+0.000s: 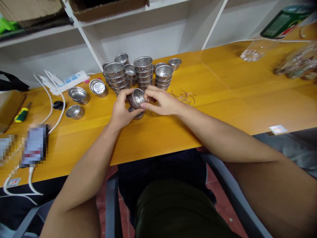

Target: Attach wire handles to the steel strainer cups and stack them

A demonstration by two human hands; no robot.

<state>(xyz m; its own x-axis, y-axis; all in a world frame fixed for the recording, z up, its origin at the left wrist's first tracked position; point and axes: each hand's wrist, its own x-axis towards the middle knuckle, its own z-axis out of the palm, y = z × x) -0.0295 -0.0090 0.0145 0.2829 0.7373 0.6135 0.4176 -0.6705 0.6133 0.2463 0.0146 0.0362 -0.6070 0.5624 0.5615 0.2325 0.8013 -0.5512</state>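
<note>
My left hand (122,110) and my right hand (159,100) both grip one small perforated metal strainer cup (136,98), tilted with its mouth toward me, just above the wooden table (223,99). My right fingers pinch at its rim. A second cup (138,115) lies under my hands on the table. Stacks of the same cups (138,74) stand right behind my hands. A loose bunch of thin wire rings (184,97) lies to the right of my right hand.
Three single cups (78,94) sit at the left near a white power strip (66,81) and white cables (51,102). A screwdriver (21,113) lies far left. A plastic bottle (255,51) and bags sit at the back right. White shelving rises behind.
</note>
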